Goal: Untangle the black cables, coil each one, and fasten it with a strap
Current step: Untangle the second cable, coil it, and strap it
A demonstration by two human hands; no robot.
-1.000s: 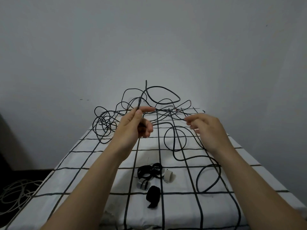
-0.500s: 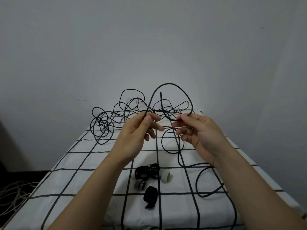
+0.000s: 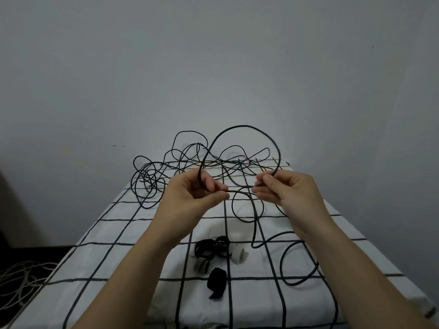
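Note:
A black cable [image 3: 240,126] arches in one loop above the table between my two hands. My left hand [image 3: 190,198] pinches the cable's end part between thumb and fingers at the loop's left foot. My right hand [image 3: 288,189] pinches the same cable at the loop's right foot. From there the cable drops onto the cloth and curls toward the right front [image 3: 282,264]. A tangle of black cables [image 3: 152,179] lies at the table's far end. Several rolled straps [image 3: 211,249], black and white, sit in the middle, with one black strap [image 3: 216,282] nearer me.
The table [image 3: 114,257] carries a white cloth with a black grid and stands against a grey wall. Pale cables [image 3: 21,279] lie heaped on the dark floor at the left. The table's left and right edges fall away close to my forearms.
My right hand came in and took hold of the cable. Both hands drew closer, and the raised cable end was bent round into a wide loop between them.

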